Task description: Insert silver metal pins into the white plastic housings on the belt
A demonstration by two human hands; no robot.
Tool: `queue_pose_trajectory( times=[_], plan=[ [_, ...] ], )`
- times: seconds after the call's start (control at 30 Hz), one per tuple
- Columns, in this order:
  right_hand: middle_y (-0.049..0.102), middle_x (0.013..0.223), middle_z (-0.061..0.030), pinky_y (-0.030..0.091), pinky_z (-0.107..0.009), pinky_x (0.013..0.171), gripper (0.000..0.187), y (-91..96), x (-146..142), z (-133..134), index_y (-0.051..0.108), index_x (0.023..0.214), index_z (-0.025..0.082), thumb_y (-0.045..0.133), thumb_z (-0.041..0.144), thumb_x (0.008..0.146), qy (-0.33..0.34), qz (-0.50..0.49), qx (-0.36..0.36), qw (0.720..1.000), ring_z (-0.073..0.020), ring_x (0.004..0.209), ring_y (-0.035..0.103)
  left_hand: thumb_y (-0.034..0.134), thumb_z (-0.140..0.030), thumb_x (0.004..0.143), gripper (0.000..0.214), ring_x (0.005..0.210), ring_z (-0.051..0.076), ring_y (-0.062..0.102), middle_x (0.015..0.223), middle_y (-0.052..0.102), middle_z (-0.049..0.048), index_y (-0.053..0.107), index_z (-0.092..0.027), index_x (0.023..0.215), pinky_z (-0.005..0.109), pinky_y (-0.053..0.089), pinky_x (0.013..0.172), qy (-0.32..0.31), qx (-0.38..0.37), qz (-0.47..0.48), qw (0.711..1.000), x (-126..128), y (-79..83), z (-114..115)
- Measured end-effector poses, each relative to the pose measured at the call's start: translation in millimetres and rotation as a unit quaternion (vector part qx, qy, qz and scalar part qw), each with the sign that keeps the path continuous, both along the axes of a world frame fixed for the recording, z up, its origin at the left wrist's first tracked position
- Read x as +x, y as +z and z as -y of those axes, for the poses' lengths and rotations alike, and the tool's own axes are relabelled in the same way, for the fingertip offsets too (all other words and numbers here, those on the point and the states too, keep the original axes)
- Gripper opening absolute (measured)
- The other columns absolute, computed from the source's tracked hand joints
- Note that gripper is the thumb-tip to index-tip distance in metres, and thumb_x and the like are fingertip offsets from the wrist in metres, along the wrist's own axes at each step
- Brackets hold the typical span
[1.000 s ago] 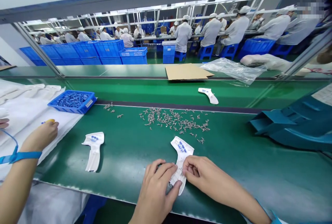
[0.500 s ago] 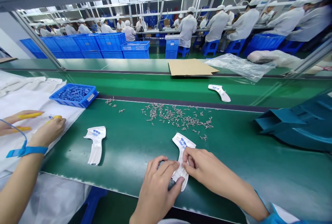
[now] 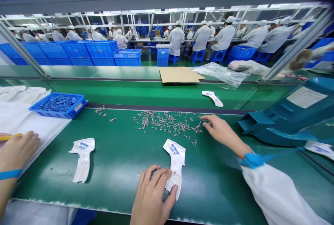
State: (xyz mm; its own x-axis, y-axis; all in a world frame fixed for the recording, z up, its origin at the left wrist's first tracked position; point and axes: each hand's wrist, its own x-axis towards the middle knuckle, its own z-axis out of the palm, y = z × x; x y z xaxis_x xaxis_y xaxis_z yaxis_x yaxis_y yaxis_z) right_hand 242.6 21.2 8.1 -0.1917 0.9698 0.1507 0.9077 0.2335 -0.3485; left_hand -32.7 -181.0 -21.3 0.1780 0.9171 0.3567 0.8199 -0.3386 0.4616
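My left hand (image 3: 153, 192) rests on the lower end of a white gun-shaped plastic shell (image 3: 175, 159) lying on the green belt (image 3: 125, 155), fingers curled over it and pressing it down. My right hand (image 3: 218, 130) is stretched out to the right edge of a scatter of small silver screws (image 3: 167, 122), thumb and fingers pinched together at the pile. What the fingertips hold is too small to see. A blue strap (image 3: 252, 159) circles my right wrist above a white sleeve.
A second white shell (image 3: 82, 157) lies at the left, a third (image 3: 212, 97) on the far belt. A blue tray of small blue parts (image 3: 58, 104) sits on white cloth. A co-worker's hand (image 3: 17, 148) is at far left. A teal bin (image 3: 284, 117) stands right.
My right hand left the white shell and reached up and right to the screw pile. The left hand stayed on the shell. The co-worker's hand drew back leftward.
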Motion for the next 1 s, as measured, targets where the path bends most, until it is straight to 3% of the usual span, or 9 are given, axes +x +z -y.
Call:
queue_pose_trajectory(
  times=[0.07,0.2,0.3,0.4,0.53,0.67,0.77,0.87,1.0],
  plan=[
    [0.063,0.125,-0.0171,0.048,-0.036,0.083,0.035,-11.8,22.7,-30.6,0.062,0.123,0.016,0.047,0.023,0.093,-0.044,0.023,0.024,0.998,-0.0269,0.095,0.067,0.062,-0.024,0.088,0.025,0.11,0.025,0.06,0.11,0.072,0.0031,0.065,-0.027,0.113,0.039,0.049,0.089,0.021,0.01,0.018,1.0,3.3,-6.0,-0.2],
    [0.068,0.109,-0.0161,0.047,-0.037,0.076,0.028,-28.7,34.7,-59.3,0.068,0.11,0.015,0.053,0.031,0.092,-0.071,0.043,0.034,0.996,-0.0309,0.094,0.066,0.062,-0.025,0.087,0.021,0.107,0.025,0.061,0.105,0.072,0.0026,0.065,-0.026,0.108,0.037,0.047,0.087,0.046,0.036,0.02,0.998,9.8,-12.7,-1.4],
    [0.068,0.105,-0.0144,0.045,-0.036,0.073,0.026,-37.5,31.5,-63.3,0.069,0.101,0.017,0.051,0.033,0.093,-0.08,0.052,0.045,0.994,-0.0306,0.094,0.065,0.06,-0.025,0.089,0.017,0.105,0.025,0.061,0.103,0.071,0.0034,0.065,-0.025,0.105,0.037,0.046,0.086,0.067,0.034,0.019,0.997,13.2,-8.2,-1.3],
    [0.068,0.104,-0.0135,0.044,-0.035,0.073,0.026,-44.2,32.3,-65.6,0.069,0.103,0.017,0.051,0.033,0.093,-0.079,0.052,0.051,0.994,-0.0292,0.092,0.065,0.061,-0.026,0.09,0.013,0.104,0.024,0.061,0.101,0.071,0.0025,0.063,-0.025,0.103,0.035,0.045,0.085,0.084,0.023,0.013,0.996,18.9,-0.2,0.1],
    [0.068,0.104,-0.0132,0.043,-0.035,0.072,0.026,-49.6,35.5,-68.6,0.068,0.106,0.018,0.052,0.033,0.093,-0.078,0.048,0.056,0.994,-0.028,0.091,0.064,0.071,-0.034,0.081,0.023,0.087,0.024,0.063,0.091,0.068,0.0033,0.059,-0.024,0.098,0.034,0.048,0.074,0.15,-0.004,-0.001,0.989,34.8,2.6,0.5],
    [0.067,0.105,-0.013,0.043,-0.035,0.074,0.024,-50.7,34.7,-68.4,0.068,0.104,0.018,0.052,0.032,0.093,-0.079,0.042,0.064,0.994,-0.0278,0.094,0.063,0.062,-0.025,0.082,0.039,0.08,0.025,0.066,0.092,0.069,0.0065,0.052,-0.019,0.119,0.031,0.045,0.064,0.165,-0.046,-0.069,0.983,47.7,6.6,-6.9],
    [0.066,0.105,-0.0123,0.043,-0.035,0.074,0.022,-50.0,33.4,-67.2,0.067,0.101,0.019,0.051,0.031,0.094,-0.074,0.031,0.067,0.995,-0.0276,0.094,0.063,0.05,-0.019,0.086,0.027,0.07,0.024,0.069,0.086,0.069,0.0065,0.053,-0.016,0.113,0.029,0.04,0.054,0.144,-0.12,-0.126,0.974,48.2,27.6,-19.8],
    [0.065,0.104,-0.0122,0.042,-0.035,0.074,0.019,-48.7,32.4,-65.6,0.066,0.098,0.019,0.05,0.029,0.094,-0.069,0.013,0.065,0.995,-0.0277,0.094,0.062,0.043,-0.018,0.092,0.02,0.063,0.024,0.07,0.086,0.069,0.0084,0.053,-0.015,0.108,0.028,0.035,0.049,0.16,-0.166,-0.154,0.961,47.3,63.2,-44.6],
    [0.065,0.103,-0.0125,0.04,-0.034,0.073,0.017,-45.4,30.7,-61.7,0.063,0.093,0.019,0.049,0.028,0.094,-0.061,-0.016,0.062,0.996,-0.028,0.095,0.06,0.04,-0.026,0.099,0.027,0.074,0.024,0.071,0.096,0.068,0.0134,0.051,-0.009,0.117,0.029,0.045,0.059,0.174,-0.13,-0.159,0.963,58.3,102.8,-114.1]
  ],
)
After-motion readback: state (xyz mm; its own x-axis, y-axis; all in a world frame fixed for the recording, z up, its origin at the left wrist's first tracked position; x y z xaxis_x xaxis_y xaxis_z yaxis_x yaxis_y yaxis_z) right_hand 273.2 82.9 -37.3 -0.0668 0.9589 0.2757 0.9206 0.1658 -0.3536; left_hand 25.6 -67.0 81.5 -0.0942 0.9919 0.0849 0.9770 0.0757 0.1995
